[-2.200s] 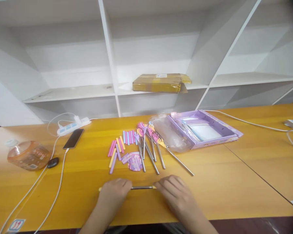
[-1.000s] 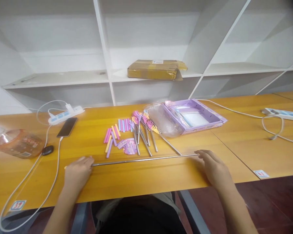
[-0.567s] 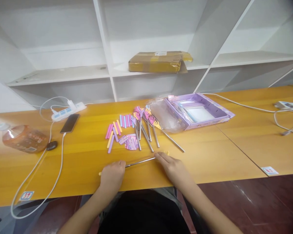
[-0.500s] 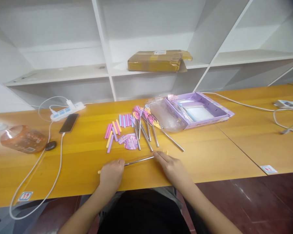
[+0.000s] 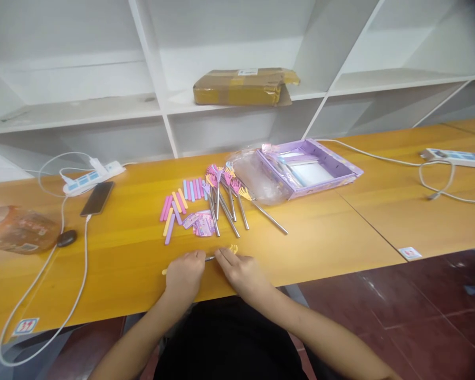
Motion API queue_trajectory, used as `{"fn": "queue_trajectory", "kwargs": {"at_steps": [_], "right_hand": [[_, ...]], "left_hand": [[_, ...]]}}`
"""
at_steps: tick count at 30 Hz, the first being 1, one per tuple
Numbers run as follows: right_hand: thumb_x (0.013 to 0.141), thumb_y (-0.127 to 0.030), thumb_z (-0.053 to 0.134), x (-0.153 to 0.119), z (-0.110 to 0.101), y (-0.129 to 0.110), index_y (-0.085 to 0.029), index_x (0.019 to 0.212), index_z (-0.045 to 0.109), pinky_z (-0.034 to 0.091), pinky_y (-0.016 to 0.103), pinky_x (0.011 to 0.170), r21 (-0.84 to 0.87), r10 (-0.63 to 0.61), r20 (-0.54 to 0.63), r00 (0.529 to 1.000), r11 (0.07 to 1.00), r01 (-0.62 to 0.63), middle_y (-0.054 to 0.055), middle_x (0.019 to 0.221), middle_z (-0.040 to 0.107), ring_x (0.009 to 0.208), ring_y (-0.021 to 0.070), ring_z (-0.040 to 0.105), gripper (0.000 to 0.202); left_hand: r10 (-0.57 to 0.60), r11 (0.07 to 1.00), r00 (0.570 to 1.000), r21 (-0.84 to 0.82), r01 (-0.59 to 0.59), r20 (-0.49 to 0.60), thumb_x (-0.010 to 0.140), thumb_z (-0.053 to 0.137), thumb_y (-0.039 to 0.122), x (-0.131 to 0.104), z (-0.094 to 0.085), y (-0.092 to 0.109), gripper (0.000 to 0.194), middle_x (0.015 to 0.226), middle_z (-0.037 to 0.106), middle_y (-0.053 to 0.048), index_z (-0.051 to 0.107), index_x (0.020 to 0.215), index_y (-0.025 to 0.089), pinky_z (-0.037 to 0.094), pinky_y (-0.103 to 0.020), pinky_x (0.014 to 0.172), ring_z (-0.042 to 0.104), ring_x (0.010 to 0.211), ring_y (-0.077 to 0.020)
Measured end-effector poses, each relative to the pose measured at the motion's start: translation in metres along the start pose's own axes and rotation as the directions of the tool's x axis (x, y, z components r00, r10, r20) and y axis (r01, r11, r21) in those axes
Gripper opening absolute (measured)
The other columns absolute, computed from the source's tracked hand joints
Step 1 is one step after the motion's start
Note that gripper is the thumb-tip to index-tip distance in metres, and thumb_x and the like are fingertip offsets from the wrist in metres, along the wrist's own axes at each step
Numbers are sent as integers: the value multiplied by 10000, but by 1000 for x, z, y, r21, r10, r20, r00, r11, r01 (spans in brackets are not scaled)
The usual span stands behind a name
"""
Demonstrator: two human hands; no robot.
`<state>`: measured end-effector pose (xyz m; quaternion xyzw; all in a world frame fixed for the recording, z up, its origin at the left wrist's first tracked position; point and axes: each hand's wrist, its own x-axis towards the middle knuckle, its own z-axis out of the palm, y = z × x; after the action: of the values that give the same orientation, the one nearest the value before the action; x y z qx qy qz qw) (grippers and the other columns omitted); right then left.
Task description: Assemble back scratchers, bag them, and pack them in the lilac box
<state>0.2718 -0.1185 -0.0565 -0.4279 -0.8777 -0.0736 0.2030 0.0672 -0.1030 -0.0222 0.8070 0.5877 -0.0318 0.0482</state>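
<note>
My left hand (image 5: 185, 274) is closed round the handle end of a telescopic back scratcher (image 5: 209, 258), whose yellow tip pokes out on its left. My right hand (image 5: 241, 272) grips the other end, just below the yellow claw-shaped head. Only a short bit of metal rod shows between the two fists. Beyond them lies a pile of back scratchers (image 5: 236, 186) with pink, purple, yellow and blue heads and bare metal rods. Loose coloured handle sleeves (image 5: 170, 232) and small printed cards (image 5: 203, 226) lie to the left of the pile.
A purple open box (image 5: 324, 184) with clear plastic wrap (image 5: 257, 179) stands behind the pile. At left are a phone (image 5: 97, 198), a power strip (image 5: 83, 180), a cable, a dark oval object (image 5: 67, 238) and an orange bottle (image 5: 19, 229). A cardboard box (image 5: 237, 89) sits on the shelf.
My right hand has moved left towards my left hand. The back scratcher's rod has slid in and is much shorter between them. The view has shifted slightly.
</note>
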Motion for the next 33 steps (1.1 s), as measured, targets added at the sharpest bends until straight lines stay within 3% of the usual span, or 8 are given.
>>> {"fn": "queue_trajectory", "kwargs": {"at_steps": [10,13,18,22,25,28,30,33], "right_hand": [[1108,-45,449,0,-1,10,-157,1422,611,583,278,710,183,22,5,1000,983,-22,102,1185,764,827,169,727,372],[1093,-27,430,1,2,12,-150,1470,590,626,283,761,214,58,2,998,975,-57,133,1278,748,921,187,754,427],[1024,29,389,2,11,13,-187,1552,541,690,355,887,279,168,-28,985,948,-154,161,1416,705,1145,248,770,591],[995,34,357,0,-1,18,-264,1632,478,684,399,965,341,228,-86,970,921,-186,152,1511,662,1297,269,727,714],[1029,-42,415,8,-29,54,-284,1575,548,647,427,1026,376,261,-150,954,907,-189,136,1521,652,1321,277,703,612],[1061,-152,471,30,-52,122,-245,1309,704,609,442,974,282,328,-266,907,926,-252,126,1200,746,1102,295,730,352],[1076,-243,513,45,-54,171,-185,1294,708,565,492,993,117,420,-323,848,907,-405,187,1227,724,1112,346,689,298],[1024,-373,649,56,-34,223,-56,1410,654,478,571,1081,-97,492,-264,829,842,-531,304,1368,658,1249,437,590,499]], "left_hand": [[81,995,989,59,-75,-122,1041,537,103,3,11,-14,242,838,758,-90,712,900,192,440,-313,662,728,826,-261],[92,995,978,51,-84,-185,1059,504,97,3,14,-12,256,841,744,-78,689,911,193,466,-329,681,723,824,-256],[130,989,932,-28,-148,-339,1030,564,148,3,17,-6,128,1006,750,-93,665,1101,181,559,-361,799,725,946,-270],[175,971,910,-86,-222,-376,970,541,103,3,23,-7,181,1019,726,-94,650,1075,204,603,-416,854,707,965,-294],[193,956,900,-133,-262,-391,932,482,30,4,32,-13,325,1087,749,-111,647,1163,189,625,-441,913,723,997,-293],[202,945,902,-165,-281,-381,930,470,11,5,39,-19,401,1160,764,-117,627,1257,182,630,-440,970,741,1062,-284],[207,943,903,-170,-287,-376,950,464,16,5,42,-21,413,1190,768,-118,614,1295,186,627,-446,1005,746,1104,-284],[217,943,894,-152,-296,-392,977,456,25,5,45,-22,416,1203,772,-130,596,1340,173,628,-465,1029,751,1141,-296]]}}
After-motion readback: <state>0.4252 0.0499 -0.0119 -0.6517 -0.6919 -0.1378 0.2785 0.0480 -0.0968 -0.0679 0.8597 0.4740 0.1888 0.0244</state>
